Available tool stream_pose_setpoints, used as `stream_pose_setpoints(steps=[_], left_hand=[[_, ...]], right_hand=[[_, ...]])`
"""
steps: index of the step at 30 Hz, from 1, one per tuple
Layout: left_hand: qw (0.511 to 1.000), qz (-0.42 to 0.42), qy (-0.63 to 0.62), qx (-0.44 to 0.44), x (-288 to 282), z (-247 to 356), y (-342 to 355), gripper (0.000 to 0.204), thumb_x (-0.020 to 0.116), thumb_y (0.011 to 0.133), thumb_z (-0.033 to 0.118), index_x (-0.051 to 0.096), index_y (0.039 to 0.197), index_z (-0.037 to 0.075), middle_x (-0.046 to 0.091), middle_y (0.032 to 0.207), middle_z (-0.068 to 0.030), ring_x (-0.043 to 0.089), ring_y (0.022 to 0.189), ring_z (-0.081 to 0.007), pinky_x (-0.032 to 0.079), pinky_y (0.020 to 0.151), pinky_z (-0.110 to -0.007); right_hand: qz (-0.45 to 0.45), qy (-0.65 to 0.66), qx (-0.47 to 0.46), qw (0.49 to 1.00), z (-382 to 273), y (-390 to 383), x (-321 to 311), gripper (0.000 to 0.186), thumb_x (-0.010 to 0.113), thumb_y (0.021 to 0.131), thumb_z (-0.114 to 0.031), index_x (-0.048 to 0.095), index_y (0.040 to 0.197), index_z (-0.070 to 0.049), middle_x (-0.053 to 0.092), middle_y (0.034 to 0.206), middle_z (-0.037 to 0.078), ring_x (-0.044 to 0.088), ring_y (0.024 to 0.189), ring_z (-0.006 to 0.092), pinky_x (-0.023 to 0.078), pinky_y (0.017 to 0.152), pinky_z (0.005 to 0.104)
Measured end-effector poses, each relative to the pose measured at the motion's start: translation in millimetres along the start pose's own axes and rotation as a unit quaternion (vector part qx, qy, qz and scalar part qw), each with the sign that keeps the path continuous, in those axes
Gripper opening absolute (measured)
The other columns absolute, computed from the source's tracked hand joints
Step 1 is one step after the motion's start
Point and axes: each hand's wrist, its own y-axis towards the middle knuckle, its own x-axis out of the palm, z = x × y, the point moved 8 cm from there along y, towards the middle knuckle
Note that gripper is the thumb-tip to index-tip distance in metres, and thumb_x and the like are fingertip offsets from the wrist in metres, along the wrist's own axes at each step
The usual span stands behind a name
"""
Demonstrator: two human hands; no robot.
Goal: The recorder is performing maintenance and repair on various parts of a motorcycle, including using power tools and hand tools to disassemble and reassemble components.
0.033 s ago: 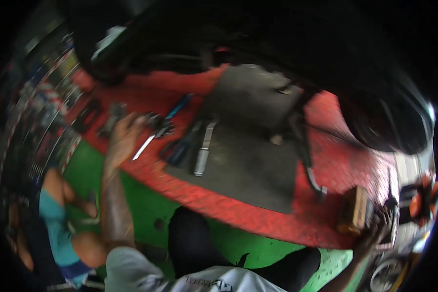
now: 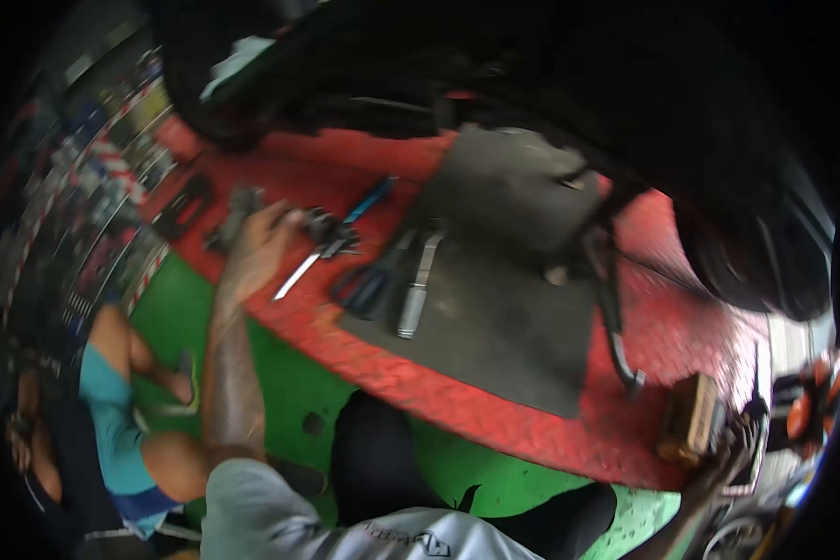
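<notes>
While left hand (image 2: pixel 263 247), fingers loosely spread, hangs beside dark metal parts (image 2: pixel 334 231) at ten o'clock, right hand (image 2: pixel 739 446), grip too blurred to tell, adjoins brown block (image 2: pixel 693 418) at four o'clock: seemingly a reach, calling for careful finger placement.

Room over grey mat (image 2: pixel 495 345); block (image 2: pixel 691 418) beside right grip (image 2: pixel 735 450)

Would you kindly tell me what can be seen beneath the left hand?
The red platform shows around the left hand, and a blurred grey part shows at its left. Whatever is directly under the hand is covered.
</notes>
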Motion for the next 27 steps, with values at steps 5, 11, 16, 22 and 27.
stream_pose_setpoints(steps=[5,11,16,22,27], left_hand=[[0.998,-0.054,0.019,-0.009,9.1,-30.2,46.2,0.033,0.058,0.107,0.029,0.068,0.11,-0.002,0.073,0.09,-0.0153,0.07,0.082,-0.026,0.052,0.077,-0.041],[0.996,-0.033,0.066,0.049,14.2,-49.0,58.5,0.029,0.057,0.106,0.023,0.066,0.109,-0.004,0.07,0.101,-0.0266,0.068,0.096,-0.045,0.052,0.086,-0.051],[0.994,-0.015,0.08,0.068,17.5,-61.1,54.4,0.027,0.06,0.104,0.021,0.065,0.102,-0.005,0.068,0.098,-0.0272,0.067,0.094,-0.0454,0.051,0.084,-0.051],[0.998,-0.025,-0.05,0.023,12.9,-54.5,54.8,0.023,0.059,0.107,0.02,0.065,0.101,-0.001,0.059,0.067,-0.0097,0.062,0.062,-0.0167,0.046,0.057,-0.04],[0.99,-0.001,0.036,0.137,23.1,-31.9,33.1,0.021,0.06,0.105,0.018,0.063,0.102,-0.003,0.064,0.084,-0.016,0.066,0.075,-0.0258,0.051,0.067,-0.041]], right_hand=[[0.002,0.011,0.027,1.0,23.2,6.7,4.0,0.044,0.038,0.111,-0.029,0.058,0.135,0.002,0.056,0.144,0.02,0.048,0.138,0.036,0.034,0.118,0.0501],[0.003,-0.022,-0.031,0.999,-23.2,10.7,4.9,0.044,0.036,0.114,-0.033,0.059,0.119,0.005,0.057,0.126,0.024,0.053,0.122,0.0395,0.039,0.112,0.0561],[0.044,-0.146,-0.034,0.988,-40.6,2.6,4.2,0.034,0.042,0.111,-0.022,0.057,0.124,0.006,0.057,0.128,0.026,0.054,0.124,0.0422,0.038,0.113,0.0562],[0.039,0.004,0.104,0.994,18.2,-19.1,8.0,0.043,0.041,0.111,-0.026,0.055,0.139,0.003,0.052,0.147,0.021,0.047,0.139,0.038,0.03,0.121,0.0533],[0.002,-0.07,0.072,0.995,31.8,-13.4,4.3,0.046,0.037,0.112,-0.026,0.053,0.143,0.004,0.055,0.147,0.022,0.046,0.14,0.0382,0.029,0.121,0.0489]])
